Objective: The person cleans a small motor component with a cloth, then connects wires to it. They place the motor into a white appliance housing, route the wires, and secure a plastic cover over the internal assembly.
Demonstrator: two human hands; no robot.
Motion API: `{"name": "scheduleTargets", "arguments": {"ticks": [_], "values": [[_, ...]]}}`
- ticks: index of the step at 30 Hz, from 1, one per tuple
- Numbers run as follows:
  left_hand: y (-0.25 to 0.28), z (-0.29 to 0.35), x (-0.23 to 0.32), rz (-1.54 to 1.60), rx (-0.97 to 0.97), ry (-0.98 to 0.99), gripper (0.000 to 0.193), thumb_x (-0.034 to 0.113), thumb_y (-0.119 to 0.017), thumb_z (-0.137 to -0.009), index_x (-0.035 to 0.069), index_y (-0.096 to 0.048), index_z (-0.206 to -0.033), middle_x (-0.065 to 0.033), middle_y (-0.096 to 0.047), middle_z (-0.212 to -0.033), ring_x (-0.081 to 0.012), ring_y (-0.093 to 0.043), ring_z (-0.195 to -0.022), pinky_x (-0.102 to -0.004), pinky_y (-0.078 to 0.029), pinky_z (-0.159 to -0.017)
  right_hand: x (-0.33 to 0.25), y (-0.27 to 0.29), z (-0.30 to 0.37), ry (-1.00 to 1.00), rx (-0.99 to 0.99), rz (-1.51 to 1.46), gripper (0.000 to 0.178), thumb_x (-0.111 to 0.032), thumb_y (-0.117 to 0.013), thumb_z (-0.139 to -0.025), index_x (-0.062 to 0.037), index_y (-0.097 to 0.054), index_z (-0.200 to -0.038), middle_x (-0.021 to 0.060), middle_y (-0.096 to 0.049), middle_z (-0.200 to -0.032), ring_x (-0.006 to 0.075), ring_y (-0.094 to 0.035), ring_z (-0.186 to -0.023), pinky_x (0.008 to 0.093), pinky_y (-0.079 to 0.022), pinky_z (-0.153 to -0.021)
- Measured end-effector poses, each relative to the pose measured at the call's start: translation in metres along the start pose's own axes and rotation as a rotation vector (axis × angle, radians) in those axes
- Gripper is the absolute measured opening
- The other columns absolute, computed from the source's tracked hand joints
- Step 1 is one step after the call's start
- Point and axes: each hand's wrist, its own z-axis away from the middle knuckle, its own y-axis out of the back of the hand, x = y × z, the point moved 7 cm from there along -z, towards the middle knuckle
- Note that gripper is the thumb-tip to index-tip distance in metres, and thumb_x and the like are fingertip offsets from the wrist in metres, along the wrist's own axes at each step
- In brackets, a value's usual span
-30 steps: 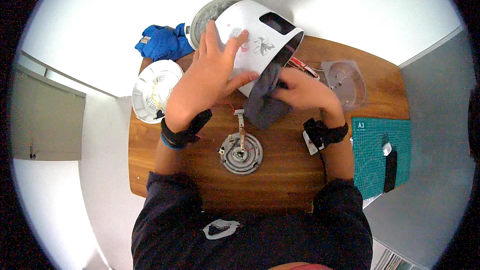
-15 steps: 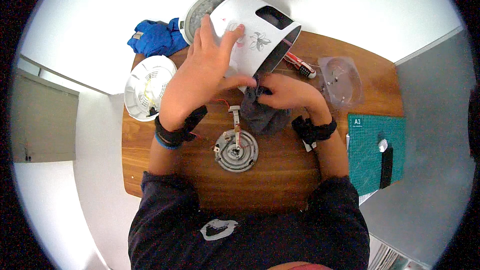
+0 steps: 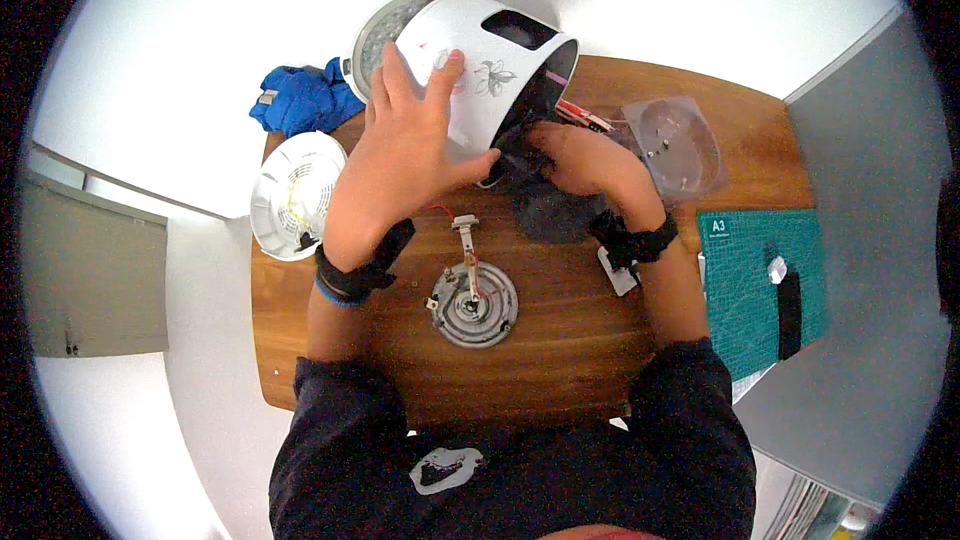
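A white rice cooker body [image 3: 495,105] with a flower print lies tilted on its side at the back of the table, its open end facing right. My left hand [image 3: 403,155] steadies it, fingers spread along the side and thumb near the rim. At the open end, my right hand [image 3: 598,165] grips a dark grey cloth [image 3: 557,208], which is partly smeared by motion. The fingertips of that hand are hidden by the cloth and the rim. In front of the body lies a round metal heating plate [image 3: 473,305] with an upright bracket and a red wire.
A white vented base cover [image 3: 298,195] lies at the left, near a blue cloth [image 3: 305,100]. Behind my right hand are a red utility knife [image 3: 583,117] and a clear plastic tray [image 3: 690,165] holding small screws. A green cutting mat [image 3: 740,280] with a black strip [image 3: 790,315] lies at the right.
The right hand and cloth have shifted against the body's open end, and the cloth now looks blurred. My left hand keeps its hold. The whole view has shifted slightly.
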Motion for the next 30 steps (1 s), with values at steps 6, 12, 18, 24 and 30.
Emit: {"name": "scheduleTargets", "arguments": {"ticks": [6, 12, 18, 24, 30], "values": [[0.003, 0.003, -0.004, 0.0, -0.023, -0.039, 0.101, 0.041, -0.09, -0.08, 0.005, -0.038, -0.159, -0.0552, -0.025, -0.151, -0.0722, -0.032, -0.141, -0.0632, -0.04, -0.118, -0.004, 0.058, 0.023, -0.076, 0.493, -0.084, 0.054, 0.001, -0.059, -0.089, 0.0023, -0.058, -0.144, 0.0276, -0.063, -0.141, 0.0463, -0.061, -0.129, 0.0495, -0.049, -0.113], [0.001, 0.004, -0.001, -0.044, -0.037, -0.056, 0.103, 0.04, -0.09, -0.08, 0.003, -0.036, -0.159, -0.0539, -0.026, -0.151, -0.0718, -0.033, -0.14, -0.0624, -0.04, -0.117, -0.007, 0.082, 0.028, 0.024, 0.859, -0.193, 0.052, -0.001, -0.057, -0.092, 0.004, -0.055, -0.144, 0.0312, -0.059, -0.143, 0.0495, -0.058, -0.132, 0.0519, -0.047, -0.114], [0.002, 0.003, 0.001, -0.052, -0.037, -0.069, 0.103, 0.037, -0.09, -0.08, 0.002, -0.036, -0.159, -0.053, -0.026, -0.15, -0.0708, -0.036, -0.138, -0.0613, -0.041, -0.117, 0.018, 0.049, 0.005, -0.094, 0.632, -0.213, 0.053, -0.005, -0.064, -0.09, 0.0066, -0.053, -0.141, 0.0326, -0.061, -0.138, 0.0482, -0.059, -0.132, 0.0503, -0.049, -0.111], [0.002, 0.0, 0.001, -0.014, -0.059, -0.044, 0.102, 0.035, -0.091, -0.079, 0.001, -0.037, -0.158, -0.0501, -0.03, -0.147, -0.0695, -0.039, -0.136, -0.0602, -0.043, -0.115, 0.012, 0.026, -0.002, -0.129, 0.365, -0.149, 0.048, -0.015, -0.073, -0.088, 0.0072, -0.06, -0.129, 0.0347, -0.067, -0.127, 0.0487, -0.065, -0.123, 0.0523, -0.054, -0.103], [0.006, 0.003, 0.002, -0.027, -0.044, -0.035, 0.1, 0.034, -0.091, -0.079, 0.003, -0.038, -0.158, -0.0477, -0.035, -0.144, -0.0683, -0.041, -0.136, -0.0593, -0.045, -0.114, 0.025, 0.057, 0.0, -0.169, 0.497, -0.342, 0.049, -0.016, -0.071, -0.091, 0.0074, -0.061, -0.132, 0.0342, -0.07, -0.12, 0.0489, -0.066, -0.12, 0.0522, -0.054, -0.101]]}}
